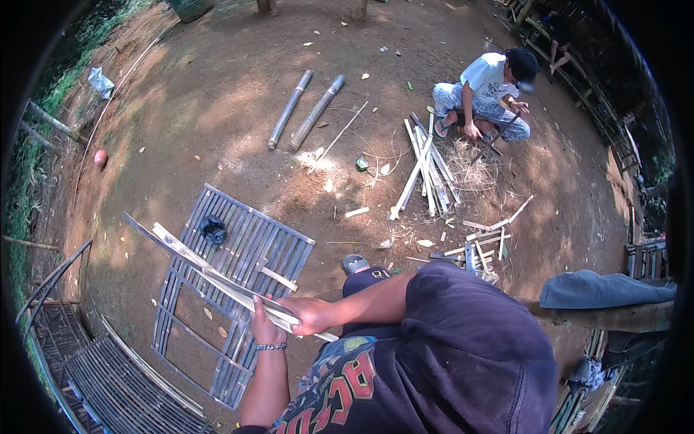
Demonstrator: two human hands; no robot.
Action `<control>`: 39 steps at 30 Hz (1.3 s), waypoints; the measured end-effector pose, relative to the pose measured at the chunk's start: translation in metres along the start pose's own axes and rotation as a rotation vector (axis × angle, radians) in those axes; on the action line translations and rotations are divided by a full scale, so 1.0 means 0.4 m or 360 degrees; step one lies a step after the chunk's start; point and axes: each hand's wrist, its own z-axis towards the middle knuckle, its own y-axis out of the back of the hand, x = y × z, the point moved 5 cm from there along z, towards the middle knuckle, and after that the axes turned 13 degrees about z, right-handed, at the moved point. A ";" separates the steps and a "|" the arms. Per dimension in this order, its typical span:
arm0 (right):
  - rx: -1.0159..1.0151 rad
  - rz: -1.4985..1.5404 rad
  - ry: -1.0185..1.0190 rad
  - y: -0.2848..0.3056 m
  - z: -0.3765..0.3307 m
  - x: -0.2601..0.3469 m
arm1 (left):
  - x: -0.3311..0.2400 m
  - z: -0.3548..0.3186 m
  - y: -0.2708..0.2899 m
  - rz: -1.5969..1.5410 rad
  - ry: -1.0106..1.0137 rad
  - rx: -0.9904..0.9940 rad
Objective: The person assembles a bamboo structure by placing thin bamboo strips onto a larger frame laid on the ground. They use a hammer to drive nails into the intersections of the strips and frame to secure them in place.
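Observation:
A few long split bamboo slats (206, 269) lie together across my two hands, slanting from the upper left down toward my body. My left hand (267, 327), with a chain bracelet at its wrist, is closed round them from below. Right beside it, my right hand (312, 315) grips the same slats near their close end. Under the slats, a bamboo slat panel (253, 235) with a partly open frame rests on the ground. A crumpled black plastic bag (212, 230) lies on that panel, and a short pale bamboo piece (278, 278) lies at its right side.
Ahead to the right, a co-worker (486, 90) squats with a blade beside shavings and a pile of bamboo strips (428, 170). Shorter offcuts (488, 246) lie nearer me. Two bamboo poles (316, 112) lie farther off. A slatted bamboo bench (130, 383) stands at lower left.

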 end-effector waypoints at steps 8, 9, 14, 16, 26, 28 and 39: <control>0.0505 -0.0237 -0.0058 -0.113 0.027 0.133 | -0.104 -0.171 0.087 -0.0192 -0.0483 -0.0234; 0.0580 -0.0233 -0.0074 -0.127 0.014 0.144 | -0.095 -0.199 0.104 -0.0228 -0.0466 -0.0201; 0.0923 -0.0356 -0.0221 -0.146 -0.016 0.111 | -0.040 -0.308 0.262 -0.0144 -0.0365 -0.0549; 0.1006 -0.0528 -0.0307 -0.105 -0.037 0.048 | 0.074 -0.371 0.406 -0.0081 -0.0074 -0.0749; 0.0632 -0.1742 -0.1011 0.697 -0.183 -0.514 | 0.730 -0.961 0.487 0.0444 0.0873 -0.1283; 0.0400 -0.1622 -0.1406 0.775 -0.181 -0.540 | 0.714 -0.997 0.429 0.0210 0.0788 -0.1301; 0.1454 -0.0490 -0.1083 -0.328 -0.010 -0.018 | 0.411 -0.881 0.485 -0.0056 0.0050 -0.0658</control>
